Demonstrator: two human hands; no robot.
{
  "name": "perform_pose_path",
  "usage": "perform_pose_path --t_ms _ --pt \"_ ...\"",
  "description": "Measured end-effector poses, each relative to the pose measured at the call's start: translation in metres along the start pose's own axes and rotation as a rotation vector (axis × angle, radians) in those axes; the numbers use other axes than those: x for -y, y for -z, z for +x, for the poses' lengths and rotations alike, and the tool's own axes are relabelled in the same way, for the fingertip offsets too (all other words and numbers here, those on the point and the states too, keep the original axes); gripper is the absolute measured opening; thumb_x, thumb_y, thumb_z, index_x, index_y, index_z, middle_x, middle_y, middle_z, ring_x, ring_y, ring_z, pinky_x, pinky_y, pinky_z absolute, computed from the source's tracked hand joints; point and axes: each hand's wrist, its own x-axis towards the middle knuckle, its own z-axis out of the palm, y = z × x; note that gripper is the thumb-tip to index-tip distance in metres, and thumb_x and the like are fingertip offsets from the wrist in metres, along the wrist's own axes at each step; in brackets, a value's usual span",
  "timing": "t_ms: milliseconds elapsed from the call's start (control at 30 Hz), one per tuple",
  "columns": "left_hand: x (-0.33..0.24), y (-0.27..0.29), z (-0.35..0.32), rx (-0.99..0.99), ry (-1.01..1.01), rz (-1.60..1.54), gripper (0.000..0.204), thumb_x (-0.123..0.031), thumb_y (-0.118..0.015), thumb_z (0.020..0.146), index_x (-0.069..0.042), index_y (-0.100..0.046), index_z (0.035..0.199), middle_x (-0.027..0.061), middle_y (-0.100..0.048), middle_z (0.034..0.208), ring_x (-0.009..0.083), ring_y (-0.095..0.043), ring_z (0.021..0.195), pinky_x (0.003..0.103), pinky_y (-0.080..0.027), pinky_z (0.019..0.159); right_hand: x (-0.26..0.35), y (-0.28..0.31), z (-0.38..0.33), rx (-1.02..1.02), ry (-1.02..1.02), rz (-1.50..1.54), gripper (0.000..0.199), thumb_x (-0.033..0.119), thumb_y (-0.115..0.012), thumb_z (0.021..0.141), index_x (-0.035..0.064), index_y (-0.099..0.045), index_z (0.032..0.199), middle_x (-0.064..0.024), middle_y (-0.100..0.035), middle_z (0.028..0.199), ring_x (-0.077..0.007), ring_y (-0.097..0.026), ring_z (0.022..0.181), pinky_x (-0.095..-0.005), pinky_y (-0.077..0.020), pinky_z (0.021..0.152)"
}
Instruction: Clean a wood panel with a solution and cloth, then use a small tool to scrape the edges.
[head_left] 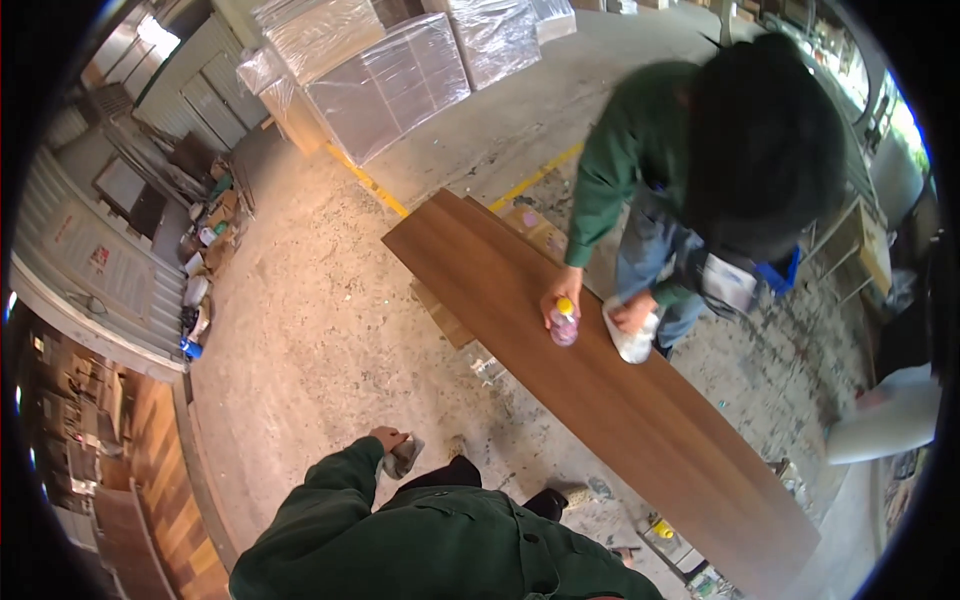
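My left hand (388, 437) is closed around a crumpled grey-brown rag (403, 457), hanging beside my body at the near side of the board. A small skin-coloured patch (626, 554) by my right sleeve may be part of my right hand; its fingers cannot be made out. In front of me a long brown wood-grain board (480, 260) runs from upper left to lower right. Across it, a co-worker in green (640, 130) grips a clear bottle with a yellow cap (564, 325) in one hand. That person's other hand presses a white cloth (634, 340) on the board.
Plastic-wrapped cartons (390, 85) stand at the back. Cardboard (442, 313) shows beneath the board's near edge. Another yellow-capped item (663, 529) lies beside the board, low on the right. A white rounded object (885, 420) is at far right; clutter (205, 260) lines the left wall.
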Motion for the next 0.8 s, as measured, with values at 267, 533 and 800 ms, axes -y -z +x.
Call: perform_pose_path --t_ms 267,533,800 --pt "0.183 -0.002 0.042 -0.280 0.154 -0.428 0.047 -0.047 -0.057 0.078 -0.004 -0.067 0.092 0.0193 -0.065 0.089 0.0335 -0.061 0.087 0.039 -0.048 0.077 0.149 0.023 -0.366 0.417 0.990 -0.036 0.032 0.032 -0.053 0.078 0.0037 -0.065 0.088 -0.0188 -0.065 0.086 -0.0353 -0.061 0.083 -0.0423 -0.0478 0.075" --pt "0.305 0.014 0.088 -0.053 0.101 -0.105 0.063 -0.060 -0.041 0.081 -0.004 -0.066 0.093 0.0190 -0.063 0.099 0.0366 -0.056 0.098 0.043 -0.040 0.090 0.283 0.019 -0.583 0.663 1.205 0.560 0.010 0.010 -0.064 0.070 0.0021 -0.058 0.073 -0.0073 -0.057 0.060 -0.0172 -0.056 0.058 -0.0320 -0.0439 0.054" --pt "0.305 0.094 0.184 -0.313 -0.234 -0.209 0.047 -0.045 -0.060 0.079 -0.001 -0.066 0.093 0.0150 -0.066 0.082 0.0266 -0.063 0.083 0.034 -0.049 0.076 0.409 -0.067 -0.617 0.919 0.681 1.157 0.025 -0.002 -0.054 0.078 0.0041 -0.054 0.103 -0.0090 -0.056 0.065 -0.0178 -0.050 0.041 -0.0316 -0.0347 0.032"
